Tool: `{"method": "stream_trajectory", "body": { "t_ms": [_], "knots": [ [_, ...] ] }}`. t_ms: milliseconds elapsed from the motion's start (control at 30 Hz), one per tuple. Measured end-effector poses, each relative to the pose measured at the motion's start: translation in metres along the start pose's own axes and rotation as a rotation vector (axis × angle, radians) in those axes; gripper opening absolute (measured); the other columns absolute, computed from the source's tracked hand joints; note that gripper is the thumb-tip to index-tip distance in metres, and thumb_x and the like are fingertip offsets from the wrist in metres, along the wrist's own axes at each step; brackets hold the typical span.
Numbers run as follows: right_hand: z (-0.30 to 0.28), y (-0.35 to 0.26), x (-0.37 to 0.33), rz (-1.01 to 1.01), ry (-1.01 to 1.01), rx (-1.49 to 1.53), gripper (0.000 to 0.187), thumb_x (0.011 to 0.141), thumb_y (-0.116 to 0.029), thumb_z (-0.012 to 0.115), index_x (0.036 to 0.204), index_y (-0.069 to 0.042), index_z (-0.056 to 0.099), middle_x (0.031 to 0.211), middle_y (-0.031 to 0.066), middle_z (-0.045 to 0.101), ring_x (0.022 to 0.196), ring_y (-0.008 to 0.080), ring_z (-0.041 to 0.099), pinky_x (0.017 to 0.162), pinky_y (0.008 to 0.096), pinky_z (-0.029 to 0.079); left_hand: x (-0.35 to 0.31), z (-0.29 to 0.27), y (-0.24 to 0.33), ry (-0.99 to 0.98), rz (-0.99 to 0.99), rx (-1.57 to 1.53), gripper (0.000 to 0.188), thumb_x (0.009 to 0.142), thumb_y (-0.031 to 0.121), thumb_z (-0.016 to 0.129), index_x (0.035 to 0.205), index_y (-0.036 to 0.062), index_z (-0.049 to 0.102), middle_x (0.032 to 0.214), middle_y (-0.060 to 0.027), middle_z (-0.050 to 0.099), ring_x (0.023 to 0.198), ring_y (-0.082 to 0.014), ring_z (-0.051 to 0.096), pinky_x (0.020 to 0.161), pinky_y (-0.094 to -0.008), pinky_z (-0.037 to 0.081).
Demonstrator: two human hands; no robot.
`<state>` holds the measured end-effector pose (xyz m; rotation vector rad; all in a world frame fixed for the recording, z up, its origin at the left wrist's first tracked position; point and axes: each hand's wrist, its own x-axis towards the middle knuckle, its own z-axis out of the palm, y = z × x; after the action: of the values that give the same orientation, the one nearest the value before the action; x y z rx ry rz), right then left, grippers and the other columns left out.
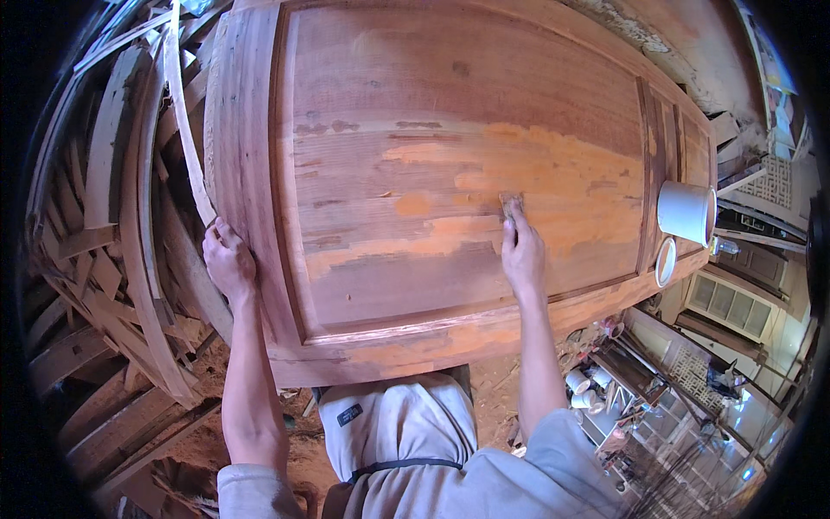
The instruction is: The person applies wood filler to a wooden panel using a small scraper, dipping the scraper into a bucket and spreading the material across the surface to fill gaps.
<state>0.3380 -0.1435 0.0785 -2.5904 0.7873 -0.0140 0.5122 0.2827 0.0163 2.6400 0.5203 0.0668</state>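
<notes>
A large reddish-brown wooden door with a framed panel lies in front of me. Orange filler is smeared in streaks across its middle and along the near rail. Over the panel, my right hand is closed on a small flat scraper, its edge down by the filler. At the door's left edge, my left hand rests with curled fingers gripping that side. The lower end of a pale thin wood strip meets these fingers; whether they also hold it cannot be made out.
A white bucket stands on the door's right part, with a round white lid beside it. Offcuts and boards are heaped along the left. At the lower right are several white containers and clutter. Sawdust covers the floor.
</notes>
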Motion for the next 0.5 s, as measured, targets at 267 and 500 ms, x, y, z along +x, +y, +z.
{"method": "stream_trajectory", "body": {
  "t_ms": [267, 500],
  "knots": [
    [-0.046, -0.067, 0.010, -0.088, -0.410, -0.129, 0.033, 0.098, -0.023, 0.057, 0.129, -0.014, 0.063, 0.104, 0.0200, 0.069, 0.093, 0.0386, 0.067, 0.084, 0.0451, 0.053, -0.002, -0.001, -0.003, 0.014, -0.026, 0.031, 0.053, 0.102, 0.045, 0.039, 0.116, 0.0004, 0.065, 0.109, -0.0245, 0.065, 0.103, -0.0421, 0.061, 0.091, -0.0490, 0.046],
    [-0.039, -0.043, 0.069, -0.424, -0.623, -0.403, 0.033, 0.098, -0.032, 0.054, 0.129, -0.023, 0.060, 0.095, 0.0200, 0.067, 0.086, 0.0399, 0.066, 0.074, 0.0514, 0.055, 0.001, 0.007, -0.004, 0.022, 0.017, -0.031, 0.052, 0.103, 0.045, 0.038, 0.114, 0.0014, 0.065, 0.108, -0.0247, 0.065, 0.103, -0.0424, 0.061, 0.091, -0.0490, 0.046]
  ]
}}
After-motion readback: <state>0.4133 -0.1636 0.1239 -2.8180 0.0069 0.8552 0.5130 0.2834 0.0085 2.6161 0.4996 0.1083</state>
